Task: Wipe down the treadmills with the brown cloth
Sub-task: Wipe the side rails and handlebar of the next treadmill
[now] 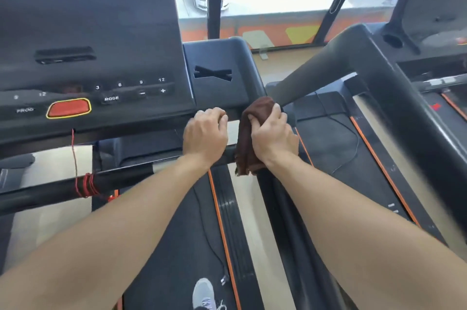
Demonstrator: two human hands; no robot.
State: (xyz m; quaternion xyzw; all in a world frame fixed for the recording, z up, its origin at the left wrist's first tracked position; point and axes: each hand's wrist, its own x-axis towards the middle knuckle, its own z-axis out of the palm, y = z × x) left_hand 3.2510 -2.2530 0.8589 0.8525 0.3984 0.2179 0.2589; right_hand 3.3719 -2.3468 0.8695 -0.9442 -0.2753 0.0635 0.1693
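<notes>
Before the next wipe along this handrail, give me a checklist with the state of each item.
1. Brown cloth in hand: ok, the right hand grips it.
2. Cloth on the handrail: ok, it drapes over the bar beside the console.
3. Left hand out of the cloth's way: ok, it grips the console edge, apart from the cloth.
4. Red cord clear of the wipe: ok, it is wound round the bar farther left.
5. Handrail already clean: cannot tell.

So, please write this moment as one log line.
right hand: grips brown cloth on handrail | left hand: curled on console edge
</notes>
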